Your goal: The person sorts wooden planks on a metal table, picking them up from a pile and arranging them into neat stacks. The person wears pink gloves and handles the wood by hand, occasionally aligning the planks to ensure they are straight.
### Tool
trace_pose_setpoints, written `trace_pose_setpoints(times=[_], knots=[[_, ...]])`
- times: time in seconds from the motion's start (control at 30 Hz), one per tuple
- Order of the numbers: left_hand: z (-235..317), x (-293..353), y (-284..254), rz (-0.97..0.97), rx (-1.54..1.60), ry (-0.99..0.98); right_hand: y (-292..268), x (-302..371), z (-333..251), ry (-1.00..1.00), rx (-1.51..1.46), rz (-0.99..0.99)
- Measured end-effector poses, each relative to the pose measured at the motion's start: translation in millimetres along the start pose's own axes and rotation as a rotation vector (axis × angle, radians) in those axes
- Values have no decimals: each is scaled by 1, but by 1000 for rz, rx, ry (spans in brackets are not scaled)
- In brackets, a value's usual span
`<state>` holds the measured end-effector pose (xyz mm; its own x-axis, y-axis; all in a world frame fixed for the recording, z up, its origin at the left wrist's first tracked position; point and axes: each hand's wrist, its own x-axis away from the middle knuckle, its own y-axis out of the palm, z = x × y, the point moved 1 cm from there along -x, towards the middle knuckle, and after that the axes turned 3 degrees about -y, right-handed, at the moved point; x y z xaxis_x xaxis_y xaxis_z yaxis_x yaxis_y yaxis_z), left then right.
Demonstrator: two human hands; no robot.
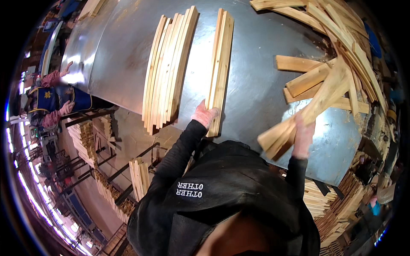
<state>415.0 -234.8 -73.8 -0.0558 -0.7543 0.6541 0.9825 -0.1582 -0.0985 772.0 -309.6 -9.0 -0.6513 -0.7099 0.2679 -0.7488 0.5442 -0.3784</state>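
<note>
My left hand (205, 114), in a pale pinkish glove, is closed round the near end of a small bundle of long wooden strips (220, 72) lying on the metal table. In my right hand (303, 135) is a pale wooden board (320, 102), blurred by motion. It slants from near my body up toward a heap at the right; whether it is one piece or several I cannot tell. Left of my left hand lies a row of wooden strips (170, 70), side by side, their near ends uneven.
A loose heap of wooden pieces (341, 32) covers the table's far right. The metal table (256, 55) ends close to my body. At the left edge stands another person in a blue apron (55, 99), hands near the table. Stacked wood (139, 177) stands below, on both sides.
</note>
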Motion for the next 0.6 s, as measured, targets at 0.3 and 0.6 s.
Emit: trace_pose_setpoints(times=[0.3, 0.6], knots=[[29, 16, -72, 624, -991, 92, 48, 19, -46, -105, 336, -391], [19, 15, -56, 766, -1010, 691, 247, 1, -28, -233, 386, -602]])
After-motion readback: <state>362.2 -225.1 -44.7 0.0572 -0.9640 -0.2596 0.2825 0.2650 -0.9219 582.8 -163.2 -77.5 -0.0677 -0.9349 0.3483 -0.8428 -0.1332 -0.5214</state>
